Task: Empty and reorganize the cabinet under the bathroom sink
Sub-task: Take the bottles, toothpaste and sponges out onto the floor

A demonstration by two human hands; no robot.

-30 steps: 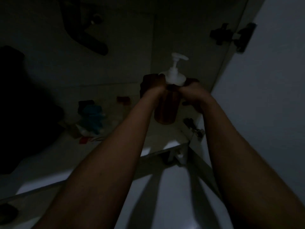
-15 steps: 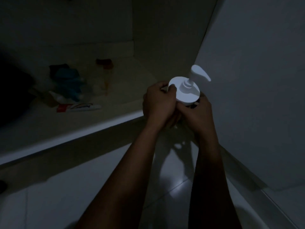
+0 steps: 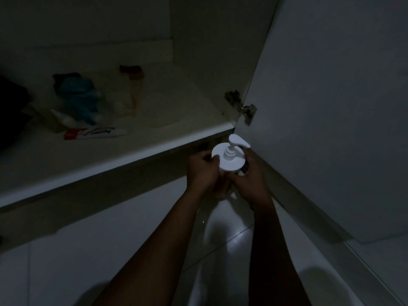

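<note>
A pump bottle with a white cap and nozzle (image 3: 229, 155) is held low over the floor tiles, just in front of the cabinet's front edge (image 3: 123, 157) near the open door (image 3: 331, 107). My left hand (image 3: 202, 173) grips its left side and my right hand (image 3: 251, 180) grips its right side; the bottle's body is mostly hidden by my fingers. Inside the dim cabinet lie a toothpaste tube (image 3: 95, 133), a blue crumpled bag (image 3: 79, 100), a white tube (image 3: 64, 118) and a small red item (image 3: 131, 72).
The door's hinge (image 3: 248, 112) sits right above the bottle. A dark bulky shape (image 3: 11, 111) fills the cabinet's left side. Glossy white floor tiles (image 3: 110, 250) spread below my arms.
Both hands have carried the pump bottle out of the cabinet and down toward the floor by the door. The view has tilted down.
</note>
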